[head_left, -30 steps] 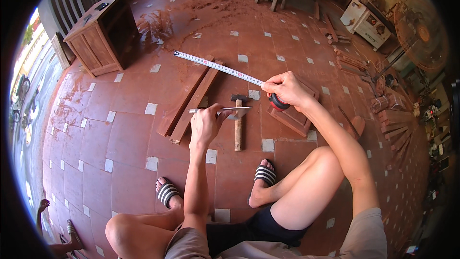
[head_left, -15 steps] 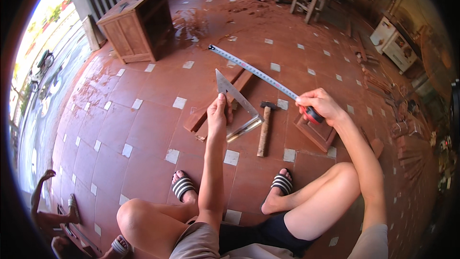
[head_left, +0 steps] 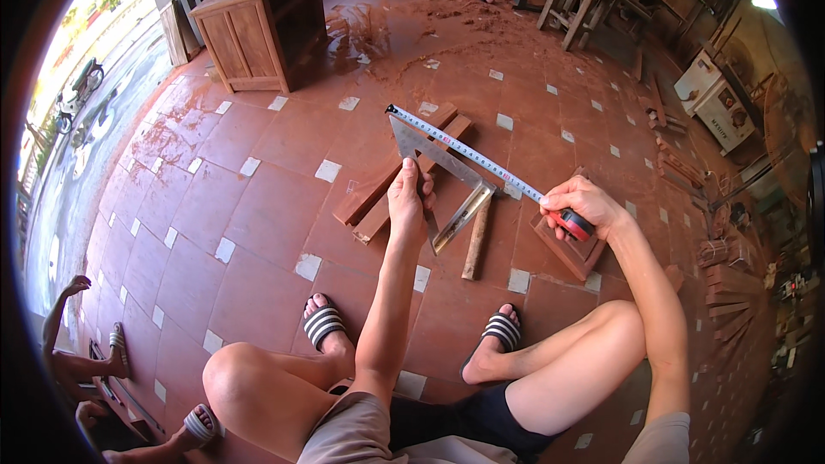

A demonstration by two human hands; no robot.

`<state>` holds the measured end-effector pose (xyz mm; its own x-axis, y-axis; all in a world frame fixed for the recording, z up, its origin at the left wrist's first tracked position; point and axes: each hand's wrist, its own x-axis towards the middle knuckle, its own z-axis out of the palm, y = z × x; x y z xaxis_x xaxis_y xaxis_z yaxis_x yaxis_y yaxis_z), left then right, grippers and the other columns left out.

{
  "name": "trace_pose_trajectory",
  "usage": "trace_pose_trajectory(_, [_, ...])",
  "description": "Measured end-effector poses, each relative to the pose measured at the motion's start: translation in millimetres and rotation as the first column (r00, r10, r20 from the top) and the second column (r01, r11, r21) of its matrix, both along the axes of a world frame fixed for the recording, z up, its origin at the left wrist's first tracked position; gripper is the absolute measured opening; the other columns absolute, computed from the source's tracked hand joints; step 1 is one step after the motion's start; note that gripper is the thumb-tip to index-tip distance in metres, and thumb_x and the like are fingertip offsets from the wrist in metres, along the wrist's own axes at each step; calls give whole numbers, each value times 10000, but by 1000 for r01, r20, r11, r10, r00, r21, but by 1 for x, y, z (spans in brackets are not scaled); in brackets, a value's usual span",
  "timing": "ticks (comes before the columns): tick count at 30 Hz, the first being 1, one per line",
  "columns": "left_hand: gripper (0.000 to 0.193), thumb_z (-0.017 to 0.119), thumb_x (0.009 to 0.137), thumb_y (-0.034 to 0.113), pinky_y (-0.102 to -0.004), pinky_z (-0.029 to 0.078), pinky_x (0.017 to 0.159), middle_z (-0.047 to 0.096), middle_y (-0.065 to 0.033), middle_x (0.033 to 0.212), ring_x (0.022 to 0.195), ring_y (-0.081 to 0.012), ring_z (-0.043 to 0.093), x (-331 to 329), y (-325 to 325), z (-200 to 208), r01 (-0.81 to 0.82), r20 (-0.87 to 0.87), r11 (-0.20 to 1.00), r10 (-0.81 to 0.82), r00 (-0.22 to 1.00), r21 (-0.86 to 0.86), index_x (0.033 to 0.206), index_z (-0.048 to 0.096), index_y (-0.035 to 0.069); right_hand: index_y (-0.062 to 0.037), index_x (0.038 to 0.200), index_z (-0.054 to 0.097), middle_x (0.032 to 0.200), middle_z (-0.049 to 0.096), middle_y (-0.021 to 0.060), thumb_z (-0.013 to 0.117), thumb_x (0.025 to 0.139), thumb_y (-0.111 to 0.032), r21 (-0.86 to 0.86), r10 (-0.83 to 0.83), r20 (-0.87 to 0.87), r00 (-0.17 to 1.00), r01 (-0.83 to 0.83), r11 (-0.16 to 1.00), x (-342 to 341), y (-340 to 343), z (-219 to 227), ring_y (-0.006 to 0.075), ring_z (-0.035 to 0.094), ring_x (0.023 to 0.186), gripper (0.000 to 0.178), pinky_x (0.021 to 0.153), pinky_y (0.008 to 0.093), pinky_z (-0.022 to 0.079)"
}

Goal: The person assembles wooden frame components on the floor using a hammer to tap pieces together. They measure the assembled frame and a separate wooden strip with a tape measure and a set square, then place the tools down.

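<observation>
My left hand [head_left: 406, 195] is closed around a metal set square [head_left: 447, 163], a triangular one with a thicker base, held up above the floor. In my right hand [head_left: 586, 205] is a red and black tape measure [head_left: 574, 223]. Its pale blade [head_left: 481, 159] stretches up and left, and its dark end lies at the square's upper tip, the blade running along the square's long edge. Below them a hammer [head_left: 475, 245] rests on the floor, its head hidden behind the square. Two reddish wooden bars [head_left: 378, 198] lie behind my left hand.
A framed wooden panel [head_left: 574, 251] lies under my right hand. A wooden cabinet [head_left: 249, 34] stands far left, and a person sits by a wooden stool [head_left: 574, 4] at the back. Wood pieces [head_left: 730, 292] are stacked at right. Another person's limbs [head_left: 94, 361] show at lower left.
The set square and the tape blade have come together; they were apart before. My left hand has shifted slightly right, and the square now covers the hammer's head. The view has tilted a little.
</observation>
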<state>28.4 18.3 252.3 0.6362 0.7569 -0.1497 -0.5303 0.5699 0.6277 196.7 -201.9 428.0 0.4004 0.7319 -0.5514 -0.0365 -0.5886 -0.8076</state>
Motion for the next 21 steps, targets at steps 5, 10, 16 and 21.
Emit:
trace_pose_trajectory(5, [373,565,1067,469,-224,349,501,536,15,765,582,-68,417,0,-2,3,14,27,1000,-13,1000,-11,885,557,145,24,864,689,694,682,95,702,938,-204,-33,-6,-3,1000,6,999,1,1,-2,144,649,515,240,468,260,527])
trace_pose_trajectory(10, [413,538,1077,479,-231,339,503,496,21,702,574,-76,401,1,-5,5,-8,4,999,9,1000,-48,872,561,121,28,857,678,697,674,100,699,942,-197,-24,15,4,1000,-15,1000,2,0,-4,149,645,514,241,465,262,524])
trace_pose_trajectory(16, [427,540,1068,507,-251,346,533,464,31,686,569,-89,386,3,-11,8,-28,2,996,28,1000,-82,882,544,122,35,848,698,704,681,96,681,941,-177,21,39,33,999,-40,999,3,-1,-3,154,653,540,233,499,272,536])
trace_pose_trajectory(21, [379,521,1085,475,-270,348,594,441,30,732,614,-106,386,1,-15,10,-9,-14,996,8,1000,-87,922,524,132,24,832,716,710,684,84,692,925,-196,19,53,109,993,-55,998,6,-2,-8,148,650,548,240,520,272,527])
